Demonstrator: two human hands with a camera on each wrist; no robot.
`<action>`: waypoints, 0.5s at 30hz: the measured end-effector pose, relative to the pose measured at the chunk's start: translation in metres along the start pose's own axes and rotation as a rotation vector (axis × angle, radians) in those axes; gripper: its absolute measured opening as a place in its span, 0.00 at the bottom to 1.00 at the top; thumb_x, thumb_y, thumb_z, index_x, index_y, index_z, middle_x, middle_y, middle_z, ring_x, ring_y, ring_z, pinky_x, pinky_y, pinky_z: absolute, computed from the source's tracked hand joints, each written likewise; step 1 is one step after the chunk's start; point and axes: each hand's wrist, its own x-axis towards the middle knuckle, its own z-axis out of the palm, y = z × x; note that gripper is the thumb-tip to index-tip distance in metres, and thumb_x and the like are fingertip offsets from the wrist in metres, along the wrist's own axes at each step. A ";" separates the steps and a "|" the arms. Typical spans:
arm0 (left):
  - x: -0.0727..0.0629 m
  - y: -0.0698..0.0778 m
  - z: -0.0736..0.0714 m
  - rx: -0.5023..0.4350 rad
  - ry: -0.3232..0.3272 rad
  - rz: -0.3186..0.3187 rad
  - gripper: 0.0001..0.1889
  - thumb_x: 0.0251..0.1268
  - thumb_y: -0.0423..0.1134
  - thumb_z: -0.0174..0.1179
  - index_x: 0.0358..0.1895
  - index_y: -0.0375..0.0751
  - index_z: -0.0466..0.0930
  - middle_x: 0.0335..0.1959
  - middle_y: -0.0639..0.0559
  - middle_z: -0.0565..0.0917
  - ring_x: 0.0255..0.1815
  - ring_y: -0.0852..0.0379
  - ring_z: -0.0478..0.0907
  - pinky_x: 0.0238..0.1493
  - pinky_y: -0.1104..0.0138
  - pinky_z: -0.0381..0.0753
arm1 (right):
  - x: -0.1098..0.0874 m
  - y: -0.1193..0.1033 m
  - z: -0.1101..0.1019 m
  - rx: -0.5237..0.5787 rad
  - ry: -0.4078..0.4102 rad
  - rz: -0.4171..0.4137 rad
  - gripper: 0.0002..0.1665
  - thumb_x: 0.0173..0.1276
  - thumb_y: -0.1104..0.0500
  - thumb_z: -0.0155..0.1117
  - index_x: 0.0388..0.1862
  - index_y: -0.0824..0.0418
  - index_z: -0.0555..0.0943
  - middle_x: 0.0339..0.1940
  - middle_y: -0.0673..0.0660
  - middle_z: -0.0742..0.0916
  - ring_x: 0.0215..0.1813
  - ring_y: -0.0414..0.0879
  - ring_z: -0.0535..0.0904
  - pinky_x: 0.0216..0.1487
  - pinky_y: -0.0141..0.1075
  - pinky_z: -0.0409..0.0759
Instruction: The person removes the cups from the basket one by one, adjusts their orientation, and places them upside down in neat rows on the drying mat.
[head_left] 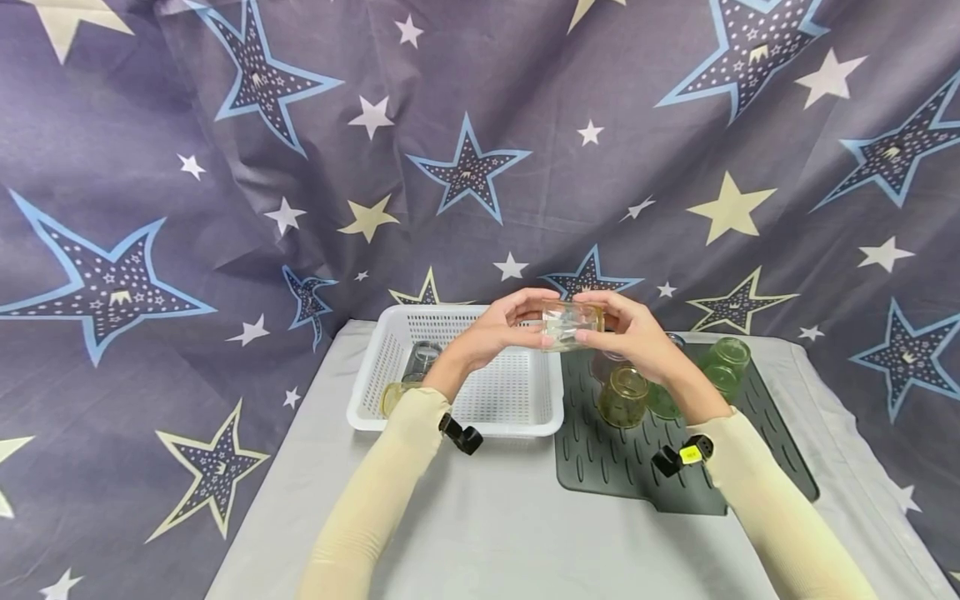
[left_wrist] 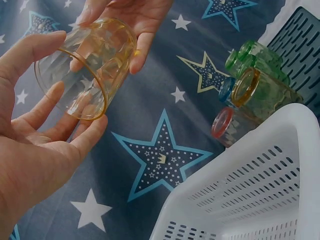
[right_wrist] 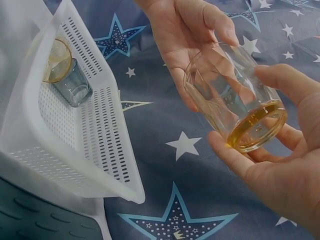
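A clear drinking glass (head_left: 564, 323) with an amber tint is held sideways in the air between both hands, above the gap where basket and mat meet. My left hand (head_left: 489, 332) grips its rim end, thumb on one side and fingers on the other. At the thick amber base, my right hand (head_left: 636, 340) holds it between thumb and fingers. The left wrist view shows the amber rim of the glass (left_wrist: 116, 60) facing the left palm. In the right wrist view the base of the glass (right_wrist: 257, 127) sits close to the right palm.
A white perforated basket (head_left: 463, 429) stands at left, with a grey-blue glass (right_wrist: 72, 87) and a yellow glass (right_wrist: 59, 60) inside. On the dark drying mat (head_left: 600, 467) at right are an amber glass (head_left: 624, 398), green glasses (head_left: 726, 358) and a red-rimmed glass (left_wrist: 222, 122). A star-patterned curtain (head_left: 465, 250) hangs behind.
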 end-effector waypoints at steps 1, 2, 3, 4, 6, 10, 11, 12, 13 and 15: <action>0.000 0.000 0.000 0.005 -0.003 -0.002 0.36 0.58 0.25 0.66 0.73 0.39 0.68 0.69 0.40 0.76 0.69 0.45 0.73 0.61 0.64 0.79 | 0.000 0.000 0.000 -0.005 0.002 0.003 0.32 0.66 0.70 0.68 0.69 0.65 0.73 0.59 0.50 0.81 0.51 0.43 0.83 0.47 0.33 0.87; 0.000 0.000 -0.001 0.008 -0.007 -0.003 0.36 0.59 0.25 0.66 0.73 0.38 0.68 0.69 0.40 0.76 0.69 0.44 0.73 0.61 0.65 0.79 | 0.000 0.001 0.000 -0.008 0.003 0.006 0.32 0.66 0.70 0.69 0.69 0.66 0.73 0.59 0.50 0.81 0.51 0.43 0.83 0.47 0.33 0.87; 0.000 -0.001 -0.001 0.011 -0.011 -0.003 0.36 0.59 0.25 0.66 0.73 0.38 0.68 0.69 0.40 0.76 0.69 0.43 0.72 0.60 0.65 0.79 | -0.001 0.001 0.000 -0.012 0.004 0.009 0.32 0.66 0.70 0.69 0.69 0.66 0.72 0.58 0.50 0.82 0.51 0.43 0.83 0.46 0.33 0.87; -0.001 -0.001 -0.001 0.013 -0.015 -0.003 0.36 0.58 0.25 0.65 0.73 0.38 0.68 0.69 0.40 0.76 0.69 0.42 0.72 0.60 0.65 0.79 | -0.001 0.001 0.000 -0.016 0.005 0.010 0.33 0.66 0.70 0.69 0.70 0.67 0.72 0.57 0.50 0.82 0.51 0.43 0.83 0.46 0.33 0.87; -0.002 0.000 -0.002 0.018 -0.024 -0.006 0.35 0.58 0.24 0.65 0.72 0.38 0.69 0.68 0.41 0.77 0.68 0.42 0.72 0.59 0.66 0.80 | -0.001 0.002 0.000 -0.021 0.003 0.007 0.33 0.66 0.70 0.69 0.70 0.68 0.71 0.56 0.50 0.82 0.51 0.43 0.83 0.46 0.33 0.87; -0.005 0.005 -0.003 0.047 -0.055 -0.015 0.35 0.58 0.24 0.65 0.72 0.38 0.68 0.68 0.40 0.76 0.66 0.43 0.73 0.58 0.65 0.81 | -0.002 0.002 0.001 -0.022 -0.002 0.005 0.33 0.66 0.70 0.70 0.69 0.67 0.72 0.55 0.51 0.83 0.51 0.43 0.83 0.46 0.33 0.87; -0.006 0.007 -0.004 0.059 -0.064 -0.017 0.36 0.58 0.24 0.66 0.72 0.38 0.68 0.68 0.40 0.76 0.66 0.43 0.73 0.59 0.64 0.81 | -0.002 0.002 0.001 -0.022 -0.002 0.005 0.33 0.66 0.70 0.70 0.69 0.67 0.73 0.55 0.51 0.83 0.51 0.43 0.84 0.46 0.33 0.87; -0.007 0.009 -0.005 0.074 -0.071 -0.018 0.36 0.58 0.24 0.66 0.72 0.37 0.67 0.69 0.40 0.75 0.67 0.44 0.73 0.61 0.63 0.81 | -0.002 0.002 0.001 -0.022 -0.002 0.004 0.33 0.66 0.69 0.70 0.69 0.67 0.73 0.55 0.51 0.83 0.51 0.43 0.84 0.47 0.33 0.87; -0.007 0.011 -0.005 0.087 -0.077 -0.019 0.36 0.58 0.24 0.66 0.73 0.36 0.67 0.69 0.40 0.75 0.67 0.44 0.73 0.64 0.61 0.80 | -0.002 0.001 0.001 -0.023 -0.002 0.005 0.33 0.65 0.69 0.70 0.69 0.68 0.73 0.55 0.51 0.83 0.51 0.43 0.84 0.47 0.33 0.87; -0.010 0.015 -0.008 0.111 -0.081 -0.022 0.37 0.58 0.25 0.68 0.73 0.35 0.66 0.70 0.40 0.74 0.69 0.44 0.72 0.69 0.55 0.77 | -0.003 0.001 0.001 -0.023 -0.003 0.005 0.33 0.65 0.69 0.71 0.69 0.68 0.72 0.55 0.50 0.84 0.51 0.43 0.84 0.47 0.34 0.87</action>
